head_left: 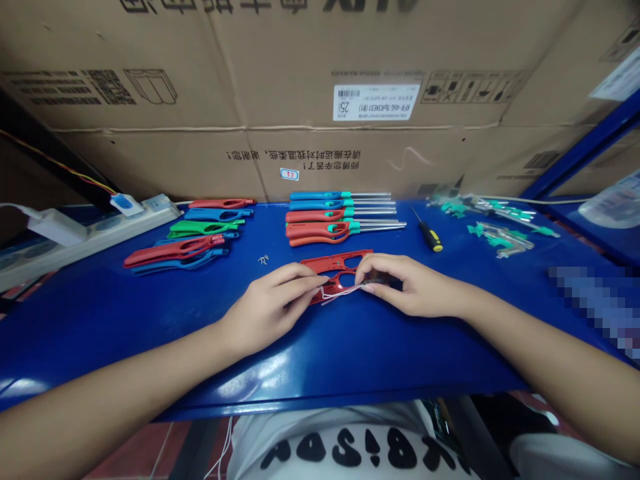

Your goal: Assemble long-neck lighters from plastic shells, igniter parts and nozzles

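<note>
Two red plastic lighter shell halves point(334, 263) lie open on the blue table between my hands, one above the other. My left hand point(275, 303) pinches a small dark part point(327, 283) at its fingertips, over the lower half. Thin white wires point(340, 293) run from there across the shell to my right hand point(413, 283). Thumb and forefinger of that hand are closed on another small dark part point(373, 283), largely covered by the fingers. What exactly these parts are is too small to tell.
Assembled long lighters point(320, 217) lie behind the shells. To the left are several coloured handle shells point(173, 250), small screws point(263, 259) and a power strip point(100, 233). A black-and-yellow screwdriver point(430, 235) and metal tubes with green parts point(500, 237) lie right. A cardboard box point(280, 100) stands behind.
</note>
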Demonstrator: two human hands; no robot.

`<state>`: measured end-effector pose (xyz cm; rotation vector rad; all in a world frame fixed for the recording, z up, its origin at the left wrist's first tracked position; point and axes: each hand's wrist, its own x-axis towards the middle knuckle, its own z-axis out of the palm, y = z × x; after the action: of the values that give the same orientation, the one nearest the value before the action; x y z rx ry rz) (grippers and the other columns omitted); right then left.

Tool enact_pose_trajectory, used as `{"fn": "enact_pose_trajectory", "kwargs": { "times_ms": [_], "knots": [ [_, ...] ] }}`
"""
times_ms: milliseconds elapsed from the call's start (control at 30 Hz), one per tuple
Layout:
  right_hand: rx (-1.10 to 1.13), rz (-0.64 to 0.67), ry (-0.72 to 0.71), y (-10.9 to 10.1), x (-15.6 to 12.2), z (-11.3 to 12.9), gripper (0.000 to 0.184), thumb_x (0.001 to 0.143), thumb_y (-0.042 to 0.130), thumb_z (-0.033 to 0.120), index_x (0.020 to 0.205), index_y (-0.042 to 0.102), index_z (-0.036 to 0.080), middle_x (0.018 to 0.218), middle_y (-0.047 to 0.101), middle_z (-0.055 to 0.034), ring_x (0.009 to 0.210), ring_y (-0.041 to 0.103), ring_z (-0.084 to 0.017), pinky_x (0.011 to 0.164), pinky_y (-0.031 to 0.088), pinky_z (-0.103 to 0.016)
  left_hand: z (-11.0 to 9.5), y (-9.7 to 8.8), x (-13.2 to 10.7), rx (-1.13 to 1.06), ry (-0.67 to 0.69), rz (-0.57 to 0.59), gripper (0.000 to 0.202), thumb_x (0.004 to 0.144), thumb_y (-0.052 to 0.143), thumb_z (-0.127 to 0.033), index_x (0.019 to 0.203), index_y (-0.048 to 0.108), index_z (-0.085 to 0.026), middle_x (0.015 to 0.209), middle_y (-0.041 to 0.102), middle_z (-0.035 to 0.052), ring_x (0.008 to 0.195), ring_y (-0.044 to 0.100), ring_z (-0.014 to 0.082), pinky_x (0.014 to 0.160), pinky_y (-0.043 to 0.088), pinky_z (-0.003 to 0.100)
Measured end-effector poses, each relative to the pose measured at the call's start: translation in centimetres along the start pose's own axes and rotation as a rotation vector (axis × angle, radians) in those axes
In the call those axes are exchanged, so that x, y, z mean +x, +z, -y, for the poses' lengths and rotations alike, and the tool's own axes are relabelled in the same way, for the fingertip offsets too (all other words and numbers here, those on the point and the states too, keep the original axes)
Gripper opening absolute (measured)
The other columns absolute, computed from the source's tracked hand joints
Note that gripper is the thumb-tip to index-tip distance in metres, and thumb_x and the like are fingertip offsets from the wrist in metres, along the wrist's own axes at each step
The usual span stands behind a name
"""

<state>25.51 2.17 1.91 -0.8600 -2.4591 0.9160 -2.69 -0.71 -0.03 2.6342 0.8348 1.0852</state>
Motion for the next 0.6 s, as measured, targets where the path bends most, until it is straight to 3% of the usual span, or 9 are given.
{"fn": "enact_pose_trajectory", "kwargs": {
  "times_ms": [233,600],
  "knots": [
    [0.020,0.012,-0.033,0.12,0.11,-0.09,0.007,0.098,0.052,0.017,0.101,0.058,0.020,0.100,0.063,-0.0036,0.090,0.057,-0.016,0.084,0.047,-0.032,0.11,0.09,-0.05,-0.020,-0.028,0.014,0.023,0.095,0.062,-0.009,0.116,0.070,-0.016,0.101,0.069,0.0049,0.090,0.068,0.0114,0.083,0.056,0.022],
    [0.025,0.147,-0.106,-0.59,-0.10,0.28,0.014,0.098,0.049,0.012,0.098,0.060,0.020,0.106,0.058,-0.0053,0.100,0.057,-0.017,0.094,0.047,-0.036,0.85,0.87,0.23,-0.066,-0.131,0.024,0.018,0.094,0.065,-0.014,0.109,0.075,-0.017,0.097,0.073,0.0062,0.085,0.069,0.0143,0.076,0.057,0.026]
  ]
}}
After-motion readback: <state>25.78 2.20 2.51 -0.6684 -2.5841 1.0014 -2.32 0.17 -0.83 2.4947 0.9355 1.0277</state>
